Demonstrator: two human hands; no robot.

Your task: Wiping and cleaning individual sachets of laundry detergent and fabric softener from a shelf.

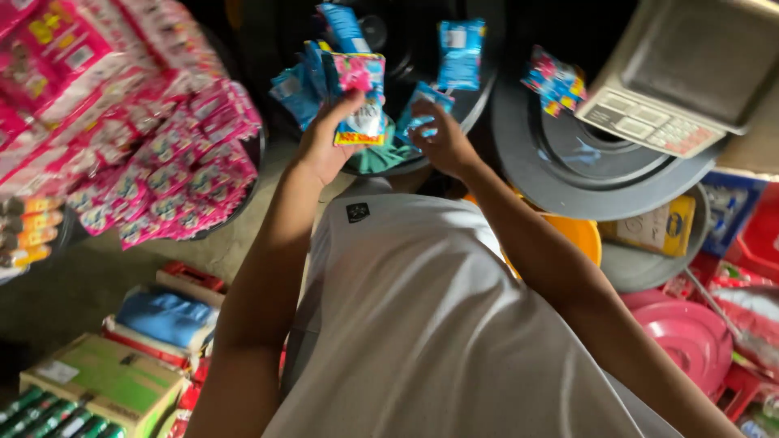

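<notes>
My left hand (324, 142) grips a fanned bunch of small blue and pink sachets (345, 85), thumb pressed across the front one. Just to its right, my right hand (442, 139) pinches a single blue sachet (422, 109) by its lower edge. Both hands are raised over a dark round lid (479, 101) where more blue sachets (460, 53) lie. A teal cloth (381, 158) sits under the hands. My white shirt fills the lower middle of the view.
Hanging strips of pink sachets (170, 162) crowd the left. A grey weighing scale (677, 81) stands on a dark round lid (568, 170) at the right, with a pink-blue sachet bundle (554, 81) beside it. Pink basins (690, 332), an orange tub (580, 235) and cardboard boxes (105, 377) lie below.
</notes>
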